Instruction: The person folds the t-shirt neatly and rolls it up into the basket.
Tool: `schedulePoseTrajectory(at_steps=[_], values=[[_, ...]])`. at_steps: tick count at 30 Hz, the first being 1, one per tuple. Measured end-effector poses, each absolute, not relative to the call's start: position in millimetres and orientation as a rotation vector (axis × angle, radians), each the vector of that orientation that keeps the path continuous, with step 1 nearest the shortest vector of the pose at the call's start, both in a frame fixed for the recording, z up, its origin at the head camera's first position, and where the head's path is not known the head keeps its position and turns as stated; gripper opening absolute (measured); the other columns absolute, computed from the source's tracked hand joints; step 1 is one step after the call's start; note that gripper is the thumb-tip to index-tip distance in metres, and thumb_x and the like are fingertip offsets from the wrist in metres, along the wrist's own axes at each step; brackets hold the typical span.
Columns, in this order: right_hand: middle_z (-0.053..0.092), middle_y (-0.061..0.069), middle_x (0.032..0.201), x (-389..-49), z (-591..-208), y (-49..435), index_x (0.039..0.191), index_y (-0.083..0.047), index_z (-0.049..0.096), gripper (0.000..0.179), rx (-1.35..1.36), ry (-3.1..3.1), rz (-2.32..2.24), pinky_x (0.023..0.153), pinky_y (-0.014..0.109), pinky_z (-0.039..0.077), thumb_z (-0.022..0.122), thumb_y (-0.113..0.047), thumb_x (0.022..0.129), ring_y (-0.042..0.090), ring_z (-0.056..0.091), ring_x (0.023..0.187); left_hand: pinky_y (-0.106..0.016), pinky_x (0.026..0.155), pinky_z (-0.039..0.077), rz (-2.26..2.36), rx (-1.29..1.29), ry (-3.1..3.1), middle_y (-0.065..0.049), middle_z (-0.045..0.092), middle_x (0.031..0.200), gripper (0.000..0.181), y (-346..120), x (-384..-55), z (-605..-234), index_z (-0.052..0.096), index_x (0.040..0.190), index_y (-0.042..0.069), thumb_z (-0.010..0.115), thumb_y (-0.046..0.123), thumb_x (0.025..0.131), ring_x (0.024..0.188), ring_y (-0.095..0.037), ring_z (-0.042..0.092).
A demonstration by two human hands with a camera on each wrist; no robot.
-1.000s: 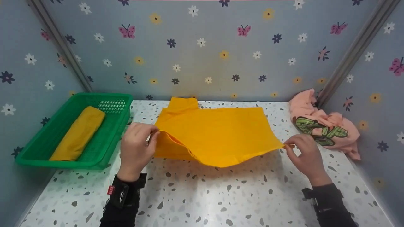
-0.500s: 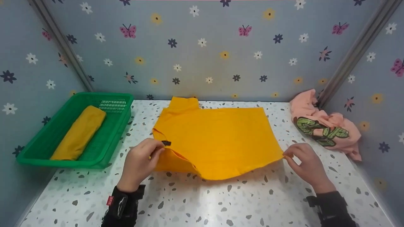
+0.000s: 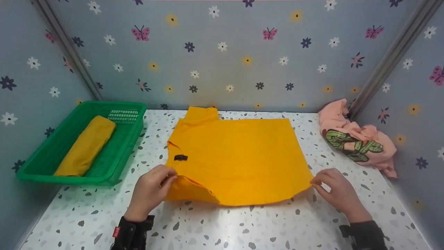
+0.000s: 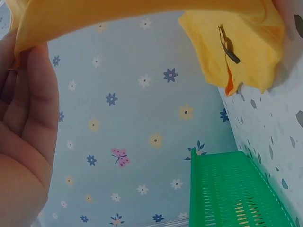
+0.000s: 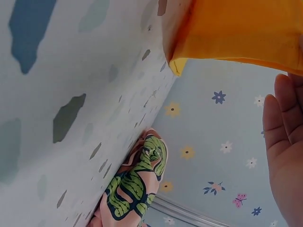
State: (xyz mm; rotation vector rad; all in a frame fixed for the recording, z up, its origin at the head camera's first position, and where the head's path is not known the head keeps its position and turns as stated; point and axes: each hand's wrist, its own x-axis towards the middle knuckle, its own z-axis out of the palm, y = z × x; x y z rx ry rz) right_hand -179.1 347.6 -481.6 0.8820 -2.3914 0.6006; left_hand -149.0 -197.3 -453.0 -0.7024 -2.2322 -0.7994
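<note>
A yellow T-shirt [image 3: 239, 156] lies sideways across the table, neck to the left and hem to the right. One sleeve [image 3: 202, 113] points to the back wall, and a black neck label [image 3: 180, 157] shows at the collar. My left hand [image 3: 151, 191] pinches its near edge by the shoulder, where the cloth gapes in a fold. With thumb and fingertips, my right hand [image 3: 341, 194] pinches the near hem corner. In the left wrist view, cloth hangs from the left fingers [image 4: 40, 90]. The right wrist view shows the shirt's edge lifted above the tabletop; the right fingertips are partly cut off there.
At the left, a green plastic basket [image 3: 118, 170] holds a rolled mustard-yellow cloth [image 3: 86, 147]. A crumpled pink garment with a green print [image 3: 373, 130] lies at the right, against the side wall. Flower-patterned panels [image 3: 222, 52] enclose the speckled white table [image 3: 242, 225].
Both hands have drawn the shirt's near edge toward the front of the table and lowered it. The neck label has come into sight, and the shirt lies flatter.
</note>
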Motion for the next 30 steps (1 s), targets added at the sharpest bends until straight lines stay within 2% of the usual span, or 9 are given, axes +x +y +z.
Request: schedulePoseTrajectory(at_steps=[9, 13, 19, 26, 30], values=[[0.059, -0.016, 0.088, -165.4, -495.5, 353.7, 0.080, -0.022, 0.068, 0.034, 0.804, -2.564, 0.599, 0.079, 0.019, 0.041, 0.090, -0.001, 0.065, 0.009, 0.053, 0.085, -0.009, 0.067, 0.044, -0.821, -0.646, -2.310, 0.002, 0.063, 0.083, 0.026, -201.3, -146.6, -463.1, 0.068, 0.089, 0.010, 0.082, -0.007, 0.074, 0.071, -0.007, 0.053], [0.058, -0.019, 0.086, -161.4, -496.4, 354.0, 0.081, -0.025, 0.069, 0.031, 0.743, -2.660, 0.626, 0.075, 0.023, 0.044, 0.089, -0.005, 0.068, 0.006, 0.051, 0.083, -0.009, 0.066, 0.044, -0.806, -0.633, -2.320, 0.002, 0.062, 0.082, 0.026, -203.0, -147.3, -466.2, 0.068, 0.089, 0.010, 0.082, -0.007, 0.074, 0.070, -0.006, 0.052], [0.059, -0.020, 0.086, -159.1, -495.8, 354.5, 0.083, -0.028, 0.069, 0.026, 0.671, -2.770, 0.662, 0.075, 0.032, 0.048, 0.085, -0.009, 0.075, 0.007, 0.052, 0.083, -0.015, 0.066, 0.048, -0.767, -0.609, -2.316, 0.001, 0.065, 0.083, 0.025, -208.5, -150.6, -473.8, 0.069, 0.089, 0.008, 0.083, -0.006, 0.073, 0.071, -0.009, 0.056], [0.059, -0.021, 0.085, -160.6, -497.2, 357.8, 0.084, -0.028, 0.070, 0.022, 0.586, -2.863, 0.668, 0.077, 0.034, 0.048, 0.082, -0.010, 0.079, 0.006, 0.053, 0.084, -0.030, 0.065, 0.054, -0.747, -0.501, -2.379, -0.002, 0.066, 0.084, 0.021, -211.9, -154.1, -479.1, 0.070, 0.089, 0.006, 0.082, -0.004, 0.075, 0.072, -0.013, 0.057], [0.060, -0.020, 0.085, -161.9, -494.1, 357.7, 0.085, -0.026, 0.070, 0.019, 0.605, -2.871, 0.680, 0.075, 0.033, 0.048, 0.081, -0.011, 0.081, 0.006, 0.052, 0.082, -0.031, 0.064, 0.053, -0.728, -0.465, -2.403, -0.002, 0.066, 0.084, 0.019, -213.1, -157.6, -477.5, 0.070, 0.089, 0.006, 0.082, -0.002, 0.076, 0.072, -0.014, 0.057]])
